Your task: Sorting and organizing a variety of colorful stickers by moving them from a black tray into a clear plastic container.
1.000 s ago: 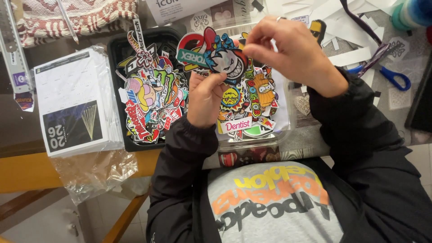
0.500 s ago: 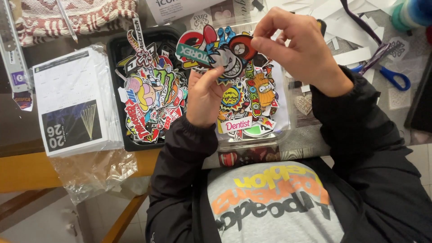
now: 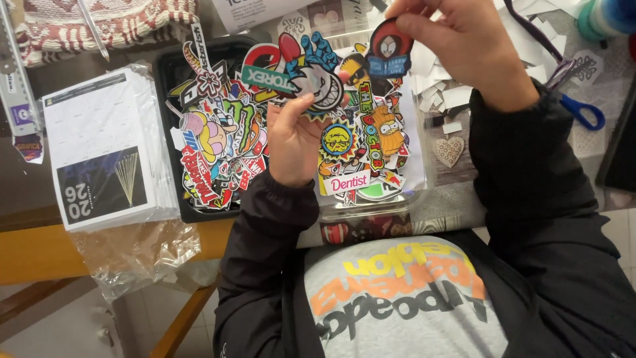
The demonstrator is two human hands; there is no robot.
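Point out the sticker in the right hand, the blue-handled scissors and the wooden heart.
Sticker in the right hand (image 3: 389, 52): head view, on its dark round middle.
Blue-handled scissors (image 3: 583, 111): head view, on the blue handle loop.
Wooden heart (image 3: 449, 150): head view, on its centre.

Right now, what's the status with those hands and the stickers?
Left hand gripping a small stack of stickers. Right hand pinching one dark sticker, held apart from the stack. Clear tray of stickers underneath. Nothing in the way.

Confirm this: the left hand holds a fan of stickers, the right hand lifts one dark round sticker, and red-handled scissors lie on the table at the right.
One detail is wrong: the scissors have blue handles, not red, as the head view shows. The left hand does hold the stickers, and the right hand lifts the dark round sticker.
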